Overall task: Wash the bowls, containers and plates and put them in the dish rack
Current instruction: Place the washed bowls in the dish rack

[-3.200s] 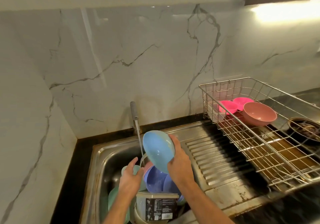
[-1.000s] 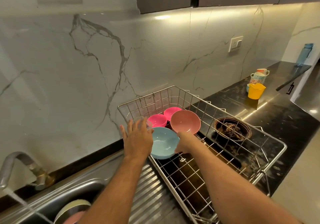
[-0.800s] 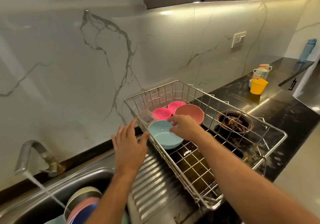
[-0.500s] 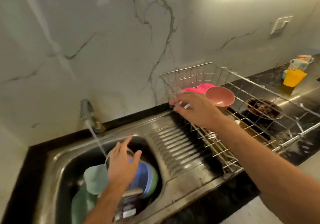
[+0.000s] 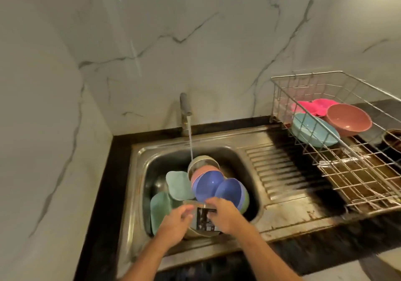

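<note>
1. Hands: left hand (image 5: pixel 174 223) and right hand (image 5: pixel 225 212) both curl around the labelled container (image 5: pixel 205 220) at the sink's (image 5: pixel 249 161) near edge.
2. Lift it straight up, clear of the purple bowls (image 5: pixel 217 188).
3. Turn it under the running water (image 5: pixel 190 142), rinsing inside first.

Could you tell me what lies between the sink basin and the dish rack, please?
In the head view, the ridged steel draining board lies between the sink basin and the dish rack. It carries no dishes, only dark stains.
</note>
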